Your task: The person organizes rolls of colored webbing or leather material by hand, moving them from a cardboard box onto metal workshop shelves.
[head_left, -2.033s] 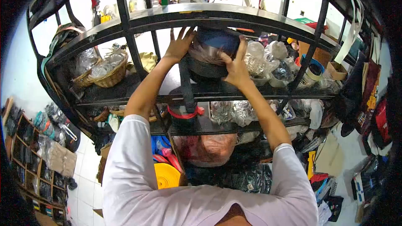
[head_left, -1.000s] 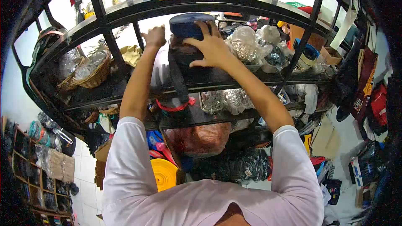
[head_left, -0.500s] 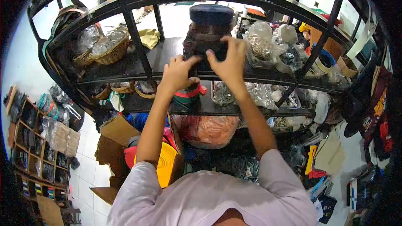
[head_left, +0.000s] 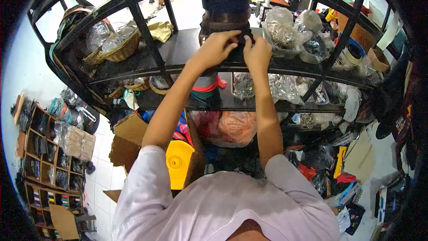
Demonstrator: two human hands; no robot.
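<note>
A stack of dark rolls, seemingly of strap or webbing, stands on the upper shelf, with a wide navy roll [head_left: 225, 3] on top and a brown roll [head_left: 226, 18] beneath it. My left hand [head_left: 217, 48] is at the front of the stack, its fingers bent and drawn together. Close beside it, my right hand [head_left: 257, 53] is closed, thumb against the fingers, at the stack's right front. Dark material lies between and behind the fingertips, but what they pinch cannot be made out. The lower part of the stack is hidden by my hands.
A wicker basket [head_left: 122, 47] of plastic bags stands left on the black shelf. Bags of small metal parts [head_left: 281, 33] sit right. Below are a red band [head_left: 209, 85], an orange bundle [head_left: 234, 127] and a yellow roll [head_left: 179, 163] by a cardboard box. Black rack bars [head_left: 145, 38] cross in front.
Both hands have moved up and to the right, and their spread fingers have drawn together at the front of the stack. The view has shifted slightly.
</note>
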